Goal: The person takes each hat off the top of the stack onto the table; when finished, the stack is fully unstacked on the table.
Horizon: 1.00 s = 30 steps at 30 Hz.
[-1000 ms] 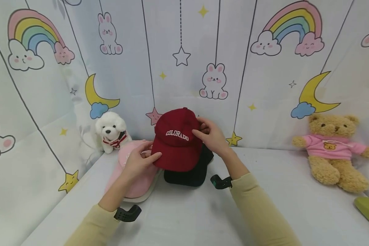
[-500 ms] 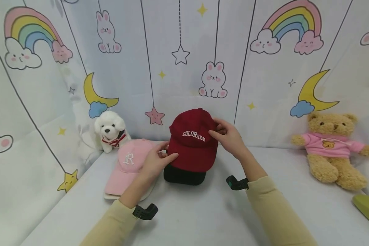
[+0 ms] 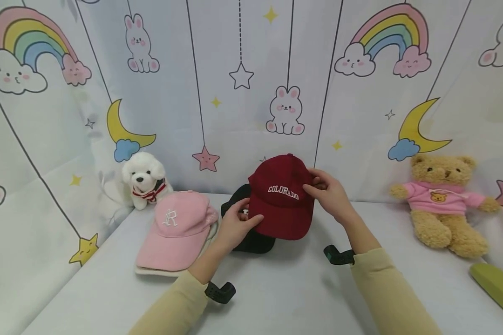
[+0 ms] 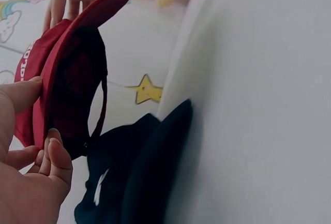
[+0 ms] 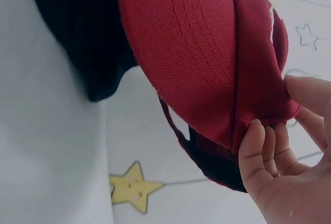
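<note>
Both hands hold a dark red baseball cap (image 3: 282, 209) with white COLORADO lettering, raised off the table and facing me. My left hand (image 3: 236, 226) pinches the brim's left side; in the left wrist view its thumb and fingers (image 4: 58, 159) lie on either side of the edge. At the crown's right side my right hand (image 3: 330, 193) pinches the fabric, as the right wrist view also shows with its fingers (image 5: 253, 151). Behind and below the red cap, a black cap (image 3: 255, 243) sits on the table, partly hidden.
Left of the hands, a pink cap (image 3: 172, 249) with a white R lies over a whitish cap (image 3: 157, 272). A white plush dog (image 3: 142, 174) sits behind them. On the right are a teddy bear (image 3: 440, 204) in pink and a green object (image 3: 496, 288). A patterned curtain (image 3: 176, 116) hangs behind.
Both hands have carried the red cap to the right, from partly over the pink cap, past the black cap. The pink cap's R and the black cap's left side now show.
</note>
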Each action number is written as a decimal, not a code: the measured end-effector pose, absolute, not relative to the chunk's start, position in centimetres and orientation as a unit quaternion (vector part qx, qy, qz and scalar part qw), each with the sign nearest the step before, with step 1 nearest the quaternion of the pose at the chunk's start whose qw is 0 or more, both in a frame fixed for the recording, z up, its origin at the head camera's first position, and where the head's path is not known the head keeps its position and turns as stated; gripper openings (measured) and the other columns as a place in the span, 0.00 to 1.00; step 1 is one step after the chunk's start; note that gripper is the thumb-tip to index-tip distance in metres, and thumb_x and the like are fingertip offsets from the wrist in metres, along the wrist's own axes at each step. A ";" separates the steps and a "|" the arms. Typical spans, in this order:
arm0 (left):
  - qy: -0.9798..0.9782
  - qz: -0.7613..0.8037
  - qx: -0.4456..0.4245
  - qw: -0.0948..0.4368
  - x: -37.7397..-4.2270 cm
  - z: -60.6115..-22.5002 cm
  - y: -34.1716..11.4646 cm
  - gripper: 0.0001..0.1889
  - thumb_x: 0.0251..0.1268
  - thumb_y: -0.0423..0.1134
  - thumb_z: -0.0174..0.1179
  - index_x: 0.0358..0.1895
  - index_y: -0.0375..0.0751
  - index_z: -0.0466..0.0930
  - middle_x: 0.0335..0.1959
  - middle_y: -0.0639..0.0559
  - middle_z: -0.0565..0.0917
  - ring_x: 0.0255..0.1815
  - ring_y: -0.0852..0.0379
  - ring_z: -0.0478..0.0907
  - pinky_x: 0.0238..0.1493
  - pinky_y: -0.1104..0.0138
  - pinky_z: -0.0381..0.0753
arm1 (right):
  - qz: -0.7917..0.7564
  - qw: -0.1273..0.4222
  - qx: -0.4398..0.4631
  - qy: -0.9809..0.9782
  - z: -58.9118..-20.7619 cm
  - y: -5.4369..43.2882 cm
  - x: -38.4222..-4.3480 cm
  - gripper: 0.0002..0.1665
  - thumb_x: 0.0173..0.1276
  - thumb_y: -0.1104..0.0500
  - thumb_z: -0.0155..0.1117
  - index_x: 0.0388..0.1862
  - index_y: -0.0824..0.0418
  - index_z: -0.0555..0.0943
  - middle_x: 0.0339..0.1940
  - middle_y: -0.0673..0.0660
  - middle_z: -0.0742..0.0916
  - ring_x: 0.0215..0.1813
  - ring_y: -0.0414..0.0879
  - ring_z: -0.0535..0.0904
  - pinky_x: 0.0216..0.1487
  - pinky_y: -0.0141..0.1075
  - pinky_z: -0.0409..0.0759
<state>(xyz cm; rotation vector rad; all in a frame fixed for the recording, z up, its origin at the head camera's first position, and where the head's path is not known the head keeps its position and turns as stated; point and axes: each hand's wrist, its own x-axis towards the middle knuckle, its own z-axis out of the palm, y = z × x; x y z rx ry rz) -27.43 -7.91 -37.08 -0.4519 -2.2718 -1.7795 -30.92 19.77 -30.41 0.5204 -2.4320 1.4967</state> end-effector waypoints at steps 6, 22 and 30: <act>-0.787 -0.587 -0.157 0.106 -28.0 -38.1 -5.9 0.33 0.65 0.40 0.70 0.69 0.30 0.69 0.51 0.41 0.77 0.35 0.55 0.76 0.35 0.68 0.81 | 0.516 0.120 0.160 -0.833 -31.0 21.7 -30.7 0.31 0.75 0.59 0.63 0.74 0.63 0.69 0.51 0.64 0.77 0.52 0.50 0.77 0.47 0.28 0.78; -0.813 -0.560 -0.153 0.045 -27.6 -39.7 -1.9 0.35 0.65 0.40 0.69 0.69 0.24 0.66 0.52 0.42 0.75 0.33 0.60 0.75 0.31 0.71 0.76 | 0.521 0.098 0.124 -0.839 -33.7 25.3 -30.6 0.29 0.76 0.62 0.61 0.73 0.68 0.69 0.50 0.67 0.77 0.47 0.40 0.78 0.45 0.30 0.80; -0.810 -0.568 -0.148 0.016 -27.8 -40.2 -0.8 0.35 0.65 0.41 0.69 0.69 0.25 0.66 0.52 0.44 0.76 0.36 0.60 0.78 0.34 0.70 0.78 | 0.511 0.099 0.098 -0.848 -34.6 26.3 -30.5 0.30 0.76 0.61 0.61 0.73 0.67 0.69 0.52 0.66 0.77 0.48 0.40 0.78 0.45 0.31 0.81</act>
